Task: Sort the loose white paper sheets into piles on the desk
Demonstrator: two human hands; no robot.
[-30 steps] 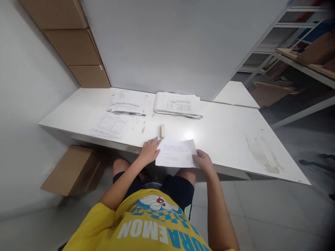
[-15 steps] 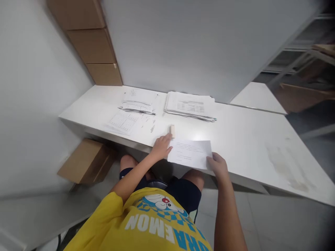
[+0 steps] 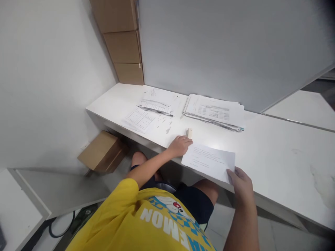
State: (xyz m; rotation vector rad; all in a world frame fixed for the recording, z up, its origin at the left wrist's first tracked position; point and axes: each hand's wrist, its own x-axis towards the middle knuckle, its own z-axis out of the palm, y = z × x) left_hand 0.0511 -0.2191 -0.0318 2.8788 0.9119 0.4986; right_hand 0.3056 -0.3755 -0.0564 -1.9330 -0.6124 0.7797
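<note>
My left hand [image 3: 180, 146] is closed, its fingers over the near end of a cream-coloured block that looks like a small stapler [image 3: 190, 132]. That end meets the upper left corner of a white printed sheet [image 3: 208, 161]. Whether the corner sits inside it is hidden by the fingers. My right hand [image 3: 240, 179] pinches the lower right edge of the sheet, thumb on top. The sheet lies at the front edge of the white desk and partly overhangs it.
Behind the hands a thick stack of papers [image 3: 216, 111] lies on the white desk [image 3: 272, 157]. Farther left are another paper pile [image 3: 157, 104] and a loose sheet with a printed grid [image 3: 140, 119]. Cardboard boxes [image 3: 128, 47] stand in the corner; another box [image 3: 98, 151] sits below the desk.
My view has turned left, so everything appears farther right. My left fingers have curled in more around the end of the stapler. The right hand keeps its pinch on the sheet.
</note>
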